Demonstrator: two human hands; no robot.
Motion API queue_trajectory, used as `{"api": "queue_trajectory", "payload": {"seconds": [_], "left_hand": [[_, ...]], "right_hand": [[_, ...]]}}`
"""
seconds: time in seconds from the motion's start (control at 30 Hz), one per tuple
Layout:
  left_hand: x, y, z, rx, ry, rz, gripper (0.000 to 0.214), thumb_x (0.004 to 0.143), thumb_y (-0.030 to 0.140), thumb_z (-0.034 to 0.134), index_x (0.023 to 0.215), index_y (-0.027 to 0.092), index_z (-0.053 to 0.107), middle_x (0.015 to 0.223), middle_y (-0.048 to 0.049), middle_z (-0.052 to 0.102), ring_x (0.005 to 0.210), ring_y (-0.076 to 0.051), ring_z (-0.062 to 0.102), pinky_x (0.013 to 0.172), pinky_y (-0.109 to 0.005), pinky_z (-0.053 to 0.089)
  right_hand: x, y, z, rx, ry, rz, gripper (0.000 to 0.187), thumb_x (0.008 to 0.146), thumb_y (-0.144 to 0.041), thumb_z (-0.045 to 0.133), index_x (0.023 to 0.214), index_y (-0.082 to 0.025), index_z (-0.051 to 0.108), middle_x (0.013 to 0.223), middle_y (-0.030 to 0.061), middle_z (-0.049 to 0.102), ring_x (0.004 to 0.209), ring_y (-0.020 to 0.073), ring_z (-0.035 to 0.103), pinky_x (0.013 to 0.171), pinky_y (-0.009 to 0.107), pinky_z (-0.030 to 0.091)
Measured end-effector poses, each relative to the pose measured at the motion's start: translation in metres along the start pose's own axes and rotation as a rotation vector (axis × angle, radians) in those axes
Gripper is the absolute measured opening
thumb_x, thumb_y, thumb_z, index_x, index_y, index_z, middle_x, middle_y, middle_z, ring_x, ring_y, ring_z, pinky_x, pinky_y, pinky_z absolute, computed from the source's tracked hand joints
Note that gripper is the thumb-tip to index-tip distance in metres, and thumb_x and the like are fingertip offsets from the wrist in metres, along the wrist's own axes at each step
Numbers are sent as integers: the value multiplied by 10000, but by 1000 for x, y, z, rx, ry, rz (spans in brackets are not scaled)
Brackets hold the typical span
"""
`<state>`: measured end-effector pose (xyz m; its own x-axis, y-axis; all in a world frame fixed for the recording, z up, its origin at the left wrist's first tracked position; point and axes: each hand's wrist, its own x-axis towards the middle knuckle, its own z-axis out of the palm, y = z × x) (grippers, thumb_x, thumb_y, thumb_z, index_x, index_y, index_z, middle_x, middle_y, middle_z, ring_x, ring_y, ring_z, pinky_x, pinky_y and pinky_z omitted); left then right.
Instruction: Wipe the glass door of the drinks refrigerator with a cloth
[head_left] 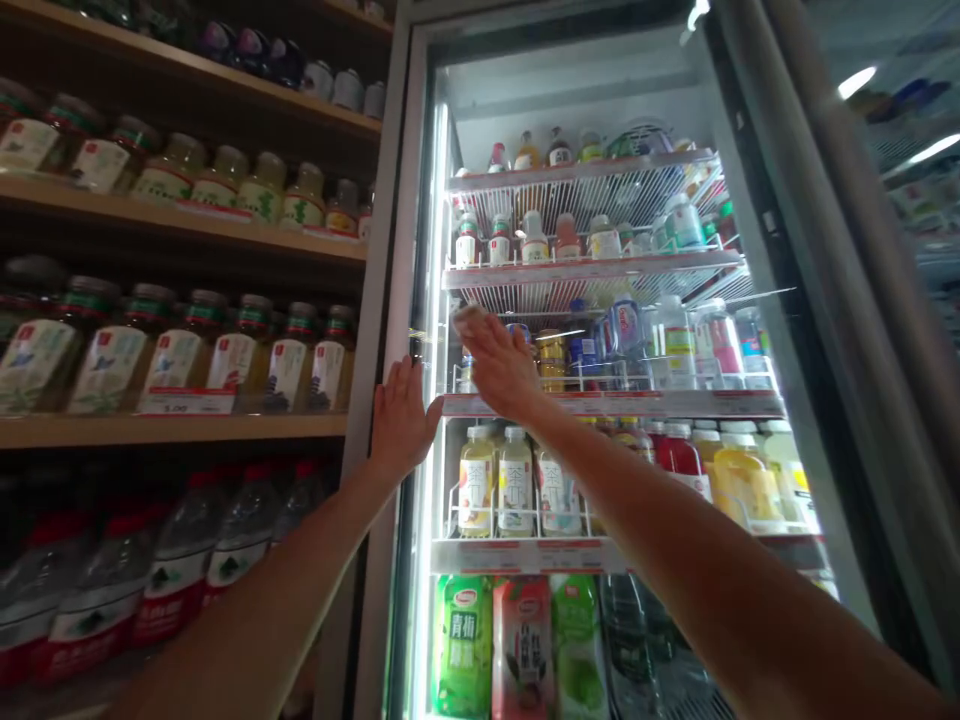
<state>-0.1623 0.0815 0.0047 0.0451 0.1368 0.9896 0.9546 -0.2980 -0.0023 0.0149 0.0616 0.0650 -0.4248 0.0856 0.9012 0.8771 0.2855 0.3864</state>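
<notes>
My right hand reaches up to the glass door of a lit drinks cooler. Its fingers lie nearly flat against the glass, pressing a small pale piece that looks like a cloth; most of it is hidden under the hand. Lower and to the left, my left hand rests with fingers apart on the door's left edge, by the metal frame, and holds nothing. Behind the glass, bottled drinks stand on wire shelves, among them pale tea bottles below my right hand.
Wooden shelves on the left carry rows of juice bottles, with red-capped water bottles lower down. Green and red drink cartons stand at the cooler's bottom. Another glass-fronted cooler is at the right.
</notes>
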Motion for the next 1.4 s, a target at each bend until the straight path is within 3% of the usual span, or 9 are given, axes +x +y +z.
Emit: {"api": "queue_trajectory", "payload": {"seconds": [0.13,0.37,0.57,0.63,0.77,0.87,0.97,1.17,1.4], "left_hand": [[-1,-14,-6,-11,27,-38,634,914,451,302,1423,73,322,1519,-191,284,1422,-295,241,1138,-509,226],[6,-15,-23,-10,37,-53,617,897,400,344,1403,48,342,1514,-209,284,1421,-310,239,1133,-513,239],[3,23,-9,-93,71,29,614,919,468,306,1412,102,340,1521,-175,289,1430,-280,225,1144,-511,210],[-1,34,-3,-106,56,69,614,921,476,300,1410,108,347,1522,-169,291,1435,-272,212,1146,-512,203],[-7,46,5,-106,37,98,594,918,459,310,1397,114,382,1523,-159,293,1440,-273,197,1153,-516,179],[-9,57,12,-117,41,74,591,916,444,322,1400,110,380,1522,-158,293,1437,-280,204,1151,-523,179],[-13,80,21,-136,46,90,601,913,438,331,1391,79,386,1515,-180,295,1435,-299,205,1150,-548,152],[-32,137,34,-179,83,223,584,907,425,371,1406,123,378,1523,-136,295,1440,-265,199,1169,-507,122],[-61,148,45,-182,122,242,591,917,410,380,1444,149,321,1507,-125,333,1433,-255,222,1175,-486,124]], "right_hand": [[-8,-7,2,23,-66,-148,598,871,-198,411,1448,-310,300,1541,-49,298,1446,211,184,1171,517,167],[-22,36,-17,-47,76,262,524,903,-234,366,1427,-262,370,1551,18,276,1443,270,180,1143,566,177],[-78,11,-5,-73,-45,-288,559,900,-232,412,1446,-304,312,1541,-43,296,1440,188,199,1158,484,224],[-94,39,-16,-128,-23,-172,543,910,-221,384,1444,-294,319,1537,-25,307,1433,199,220,1144,507,240],[-128,138,-64,-255,127,413,482,926,-256,329,1397,-223,422,1523,72,334,1404,279,285,1089,560,291],[-161,184,-87,-329,244,679,498,914,-282,326,1390,-192,439,1524,107,318,1372,323,328,1031,563,354],[-184,168,-81,-324,258,617,519,904,-267,321,1411,-198,411,1523,106,318,1385,318,309,1022,547,372],[-196,98,-45,-231,9,59,547,912,-245,370,1451,-318,315,1520,-10,345,1438,204,220,1141,476,260],[-243,192,-78,-341,358,630,517,936,-291,289,1442,-217,367,1492,128,374,1393,309,315,1050,574,348]]}}
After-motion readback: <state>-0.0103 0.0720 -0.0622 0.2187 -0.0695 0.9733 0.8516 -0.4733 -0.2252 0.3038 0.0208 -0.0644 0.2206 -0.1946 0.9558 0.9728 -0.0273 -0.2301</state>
